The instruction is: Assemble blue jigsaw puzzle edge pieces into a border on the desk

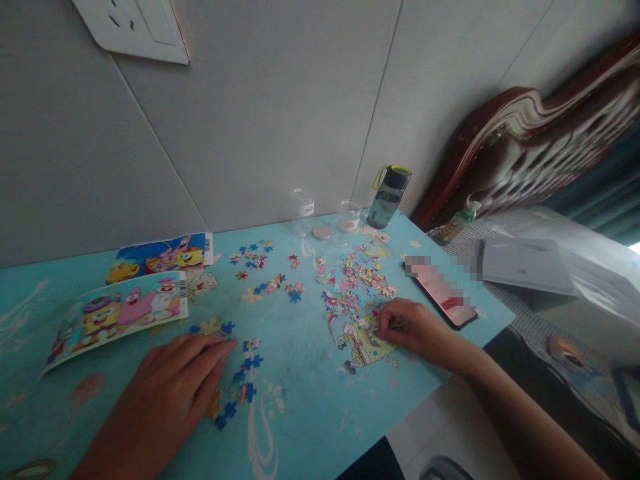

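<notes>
My left hand (175, 380) rests low over the turquoise table, its thumb and fingertips drawn together beside a partly joined strip of blue and yellow jigsaw pieces (249, 363). Anything between those fingertips is hidden. At the lower edge of a heap of mixed jigsaw pieces (357, 273), my right hand (413, 327) has its fingers curled in a pinch over the cartoon figure printed on the tabletop. What it grips, if anything, does not show. Small groups of pieces (254, 255) lie farther back between the hands, some seemingly joined.
Two cartoon picture sheets (125, 310) lie at left. Along the wall stand two clear jars (303, 203), a round lid (321, 232) and a dark water bottle (387, 197). A phone (443, 293) lies near the table's right edge. Beyond are a headboard (520, 140) and a laptop (527, 263).
</notes>
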Action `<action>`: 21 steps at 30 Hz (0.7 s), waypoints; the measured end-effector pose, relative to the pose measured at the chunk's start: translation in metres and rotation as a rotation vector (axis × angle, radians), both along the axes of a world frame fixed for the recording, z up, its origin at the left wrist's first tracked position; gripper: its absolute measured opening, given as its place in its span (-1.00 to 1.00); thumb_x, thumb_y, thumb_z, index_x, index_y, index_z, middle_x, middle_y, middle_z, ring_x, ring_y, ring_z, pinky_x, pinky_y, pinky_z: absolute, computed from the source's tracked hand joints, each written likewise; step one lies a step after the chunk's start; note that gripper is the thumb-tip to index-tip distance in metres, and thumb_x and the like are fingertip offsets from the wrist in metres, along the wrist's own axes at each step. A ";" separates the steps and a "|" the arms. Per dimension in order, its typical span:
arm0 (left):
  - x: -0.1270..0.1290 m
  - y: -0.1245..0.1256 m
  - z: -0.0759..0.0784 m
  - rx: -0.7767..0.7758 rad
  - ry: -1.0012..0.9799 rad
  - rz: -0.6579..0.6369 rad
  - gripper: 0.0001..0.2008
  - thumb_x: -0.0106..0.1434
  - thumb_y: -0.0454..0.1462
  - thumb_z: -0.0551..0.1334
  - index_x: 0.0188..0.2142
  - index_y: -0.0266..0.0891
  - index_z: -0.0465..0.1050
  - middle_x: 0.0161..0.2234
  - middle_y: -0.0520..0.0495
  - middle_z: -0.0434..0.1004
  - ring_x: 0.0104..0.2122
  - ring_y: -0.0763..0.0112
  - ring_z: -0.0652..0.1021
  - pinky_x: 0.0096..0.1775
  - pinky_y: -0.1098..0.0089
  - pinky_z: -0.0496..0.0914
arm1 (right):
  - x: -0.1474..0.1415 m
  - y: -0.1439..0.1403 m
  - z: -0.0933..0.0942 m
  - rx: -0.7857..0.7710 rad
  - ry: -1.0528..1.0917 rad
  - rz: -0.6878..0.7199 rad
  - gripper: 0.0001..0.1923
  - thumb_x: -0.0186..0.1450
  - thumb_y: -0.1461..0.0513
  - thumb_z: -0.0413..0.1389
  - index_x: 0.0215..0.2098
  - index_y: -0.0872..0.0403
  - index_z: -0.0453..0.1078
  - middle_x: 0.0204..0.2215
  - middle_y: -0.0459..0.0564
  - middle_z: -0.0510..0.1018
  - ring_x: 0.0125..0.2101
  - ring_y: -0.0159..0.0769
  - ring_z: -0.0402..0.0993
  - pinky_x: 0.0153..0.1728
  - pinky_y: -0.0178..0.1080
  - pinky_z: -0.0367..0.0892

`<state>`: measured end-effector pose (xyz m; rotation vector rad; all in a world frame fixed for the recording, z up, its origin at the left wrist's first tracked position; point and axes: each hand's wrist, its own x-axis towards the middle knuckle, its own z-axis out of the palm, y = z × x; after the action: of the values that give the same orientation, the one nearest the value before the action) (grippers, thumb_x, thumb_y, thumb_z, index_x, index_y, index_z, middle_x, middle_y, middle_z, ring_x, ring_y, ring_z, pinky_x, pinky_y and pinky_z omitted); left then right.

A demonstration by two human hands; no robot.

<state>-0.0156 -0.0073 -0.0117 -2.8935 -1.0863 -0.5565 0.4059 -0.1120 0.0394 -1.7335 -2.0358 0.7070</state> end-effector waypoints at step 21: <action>-0.028 0.020 0.040 0.103 0.089 0.289 -0.73 0.40 -0.25 0.06 -0.05 -0.18 0.50 -0.08 -0.14 0.55 -0.05 0.14 0.50 0.08 0.07 0.32 | -0.015 0.008 -0.023 -0.030 -0.077 -0.160 -0.70 0.32 0.07 0.14 -0.05 -0.02 0.53 -0.30 0.02 0.58 -0.39 -0.21 0.47 -0.35 -0.17 0.37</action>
<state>-0.0435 0.0123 0.0287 -2.5821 -1.3832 -0.4522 0.3913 -0.1042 0.0161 -1.9423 -1.9174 0.6318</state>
